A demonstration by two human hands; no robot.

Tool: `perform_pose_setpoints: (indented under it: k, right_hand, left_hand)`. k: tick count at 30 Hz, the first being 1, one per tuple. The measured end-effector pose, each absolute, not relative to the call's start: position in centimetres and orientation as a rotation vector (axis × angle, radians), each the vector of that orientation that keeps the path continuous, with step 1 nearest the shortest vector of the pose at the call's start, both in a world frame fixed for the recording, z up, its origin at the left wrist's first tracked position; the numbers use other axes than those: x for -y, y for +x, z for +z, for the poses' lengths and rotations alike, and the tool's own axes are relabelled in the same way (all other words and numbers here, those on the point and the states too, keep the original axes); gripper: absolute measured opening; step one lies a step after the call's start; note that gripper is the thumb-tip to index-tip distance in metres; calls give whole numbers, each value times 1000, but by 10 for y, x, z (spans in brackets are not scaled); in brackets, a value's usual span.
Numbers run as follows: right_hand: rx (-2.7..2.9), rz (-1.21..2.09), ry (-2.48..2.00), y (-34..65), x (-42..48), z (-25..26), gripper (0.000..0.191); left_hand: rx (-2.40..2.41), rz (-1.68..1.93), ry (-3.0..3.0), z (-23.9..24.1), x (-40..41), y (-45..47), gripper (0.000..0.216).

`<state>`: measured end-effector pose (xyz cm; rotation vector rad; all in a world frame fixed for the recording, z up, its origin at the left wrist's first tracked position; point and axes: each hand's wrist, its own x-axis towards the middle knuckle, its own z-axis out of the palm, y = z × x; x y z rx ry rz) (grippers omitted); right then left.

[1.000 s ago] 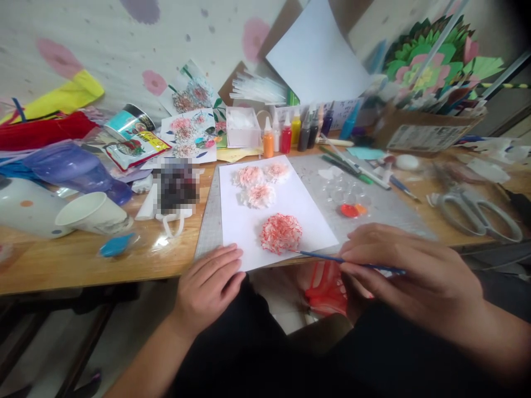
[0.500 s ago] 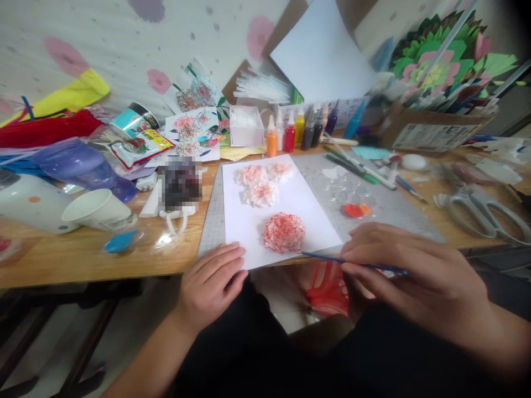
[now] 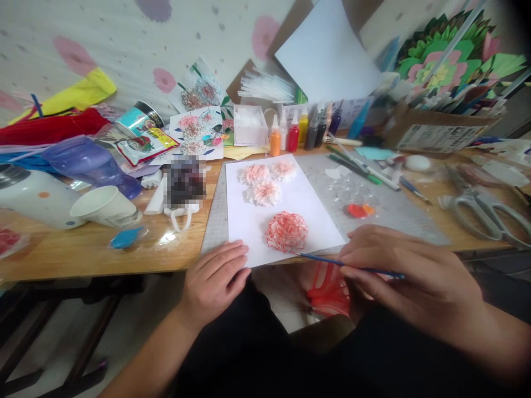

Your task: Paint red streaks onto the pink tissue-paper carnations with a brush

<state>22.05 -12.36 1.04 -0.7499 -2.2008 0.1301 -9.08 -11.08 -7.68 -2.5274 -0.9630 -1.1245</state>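
A white sheet of paper point(image 3: 240, 226) lies near the table's front edge. On its lower part sits a ruffled flower point(image 3: 286, 232) with red-tipped white petals. Farther up the sheet are three paler pink-and-white flowers point(image 3: 265, 192). My left hand point(image 3: 215, 279) rests with its fingers stretched flat over the sheet's lower left corner. A thin blue paintbrush point(image 3: 323, 258) is pinched in my right hand point(image 3: 398, 265), its tip at the lower right rim of the red-tipped flower. Right of the sheet, a clear palette point(image 3: 352, 193) holds red and orange paint point(image 3: 360, 210).
Several paint bottles point(image 3: 292, 135) line the back of the table. Large scissors point(image 3: 485, 213) and a cardboard box of brushes point(image 3: 440, 130) are at the right. A paper cup point(image 3: 102, 204) and a spotted flask point(image 3: 37, 196) stand at the left. A grey cutting mat point(image 3: 394, 218) lies under the sheet.
The view has shifted slightly, so the whole scene sits a little farther right. Both hands keep their places, and the brush tip stays by the flower's lower rim.
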Motion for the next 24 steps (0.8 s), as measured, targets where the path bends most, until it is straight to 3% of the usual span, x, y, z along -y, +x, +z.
perform_pose_setpoints:
  k: [8, 13, 24]
  right_hand:
    - [2197, 104, -751, 223, 124, 9, 14]
    - [2189, 109, -751, 221, 123, 11, 15]
    - [2186, 45, -771, 225, 121, 12, 11]
  left_hand:
    - [1019, -1139, -2517, -80, 114, -90, 24]
    - [992, -1122, -2520, -79, 113, -91, 15]
    - [929, -1107, -2540, -77, 112, -93, 22]
